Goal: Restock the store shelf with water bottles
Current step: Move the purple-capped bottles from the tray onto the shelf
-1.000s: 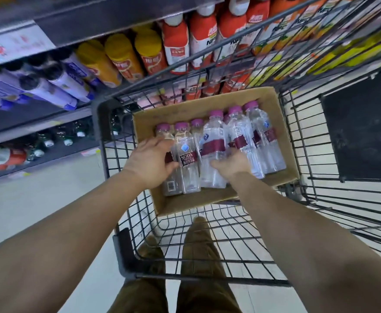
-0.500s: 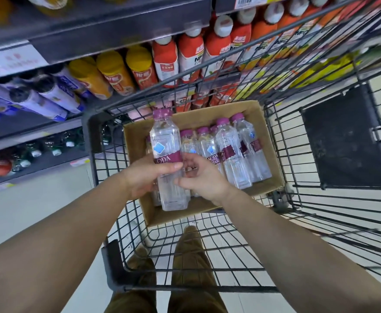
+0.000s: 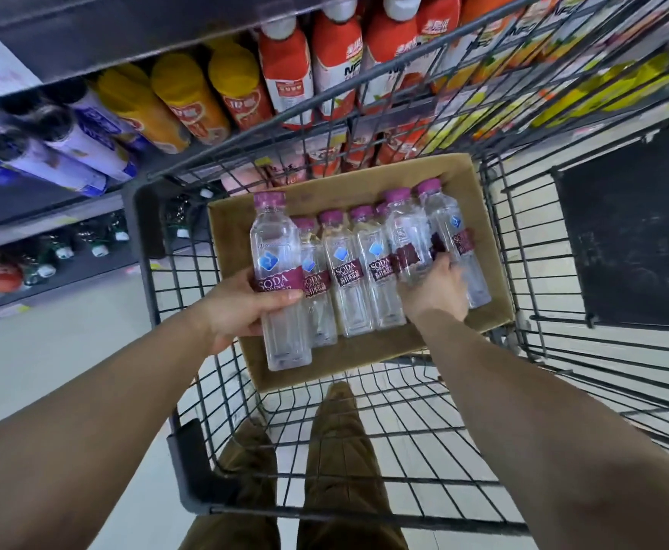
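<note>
A cardboard box (image 3: 483, 184) sits in a wire shopping cart (image 3: 154, 248) and holds several clear soda-water bottles with purple caps and maroon labels. My left hand (image 3: 241, 307) grips one bottle (image 3: 275, 248) by its label, lifted a little above the box's left side. My right hand (image 3: 434, 289) wraps around another bottle (image 3: 406, 232) that stands near the right end of the row in the box. Three bottles (image 3: 346, 271) stand between the two hands, and one more (image 3: 450, 228) stands to the right.
Store shelves (image 3: 87, 37) run across the top and left, packed with yellow, red, orange and purple drink bottles. A lower shelf (image 3: 47, 267) at left holds small bottles. A black panel (image 3: 630, 240) lies in the cart at right. My legs show below the cart.
My left hand has kept its lifted bottle. My right hand let go of that bottle and moved right along the row to take hold of another one in the box.
</note>
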`<state>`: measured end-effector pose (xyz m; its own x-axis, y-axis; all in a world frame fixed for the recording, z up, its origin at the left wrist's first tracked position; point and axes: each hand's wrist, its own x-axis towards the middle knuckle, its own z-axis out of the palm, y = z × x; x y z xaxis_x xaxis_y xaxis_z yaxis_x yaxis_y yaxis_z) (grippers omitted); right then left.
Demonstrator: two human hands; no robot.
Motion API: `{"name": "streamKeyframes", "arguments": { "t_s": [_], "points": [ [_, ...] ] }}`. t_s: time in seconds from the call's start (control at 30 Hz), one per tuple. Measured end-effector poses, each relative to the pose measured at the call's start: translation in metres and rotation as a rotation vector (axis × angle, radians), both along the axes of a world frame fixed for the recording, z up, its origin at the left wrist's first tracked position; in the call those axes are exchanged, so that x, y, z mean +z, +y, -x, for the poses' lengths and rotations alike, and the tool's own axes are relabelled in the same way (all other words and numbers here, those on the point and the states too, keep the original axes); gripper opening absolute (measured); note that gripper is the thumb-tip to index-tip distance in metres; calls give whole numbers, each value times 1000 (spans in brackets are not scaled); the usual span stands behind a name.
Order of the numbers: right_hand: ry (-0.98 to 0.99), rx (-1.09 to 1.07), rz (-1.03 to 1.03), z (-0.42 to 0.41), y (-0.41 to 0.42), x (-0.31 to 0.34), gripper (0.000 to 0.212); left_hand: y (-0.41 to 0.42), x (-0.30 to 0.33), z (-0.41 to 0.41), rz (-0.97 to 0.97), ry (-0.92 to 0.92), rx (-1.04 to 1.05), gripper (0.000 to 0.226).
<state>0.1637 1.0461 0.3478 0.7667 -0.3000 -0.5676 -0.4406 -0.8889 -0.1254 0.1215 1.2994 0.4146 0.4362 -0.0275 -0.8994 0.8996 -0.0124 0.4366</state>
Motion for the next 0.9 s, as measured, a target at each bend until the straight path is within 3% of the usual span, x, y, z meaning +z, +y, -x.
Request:
{"name": "streamKeyframes", "arguments": {
  "t_s": [0.13,0.27,0.4,0.43,0.5,0.63,0.8,0.9],
  "points": [
    [79,-76,-122,-11,-6,7,59,1,8,-1,-23,-20,-16,47],
    [138,-116,-372,-7,-11,37,70,-1,32,2,-9,-43,9,42],
    [266,-199,-739,3,4,98,32,4,72,12,-3,-104,34,56],
    [298,-184,-797,7,10,113,37,8,85,16,-6,-126,36,66],
    [341,-112,-867,17,25,142,45,20,107,28,-25,-151,69,81],
    [363,-21,-966,43,67,192,67,57,151,64,-22,-229,172,68],
    [390,204,-1067,91,160,248,60,132,212,145,-61,-379,253,67],
    [359,408,-1123,138,242,287,40,189,248,214,-98,-490,306,62]
  ]
}}
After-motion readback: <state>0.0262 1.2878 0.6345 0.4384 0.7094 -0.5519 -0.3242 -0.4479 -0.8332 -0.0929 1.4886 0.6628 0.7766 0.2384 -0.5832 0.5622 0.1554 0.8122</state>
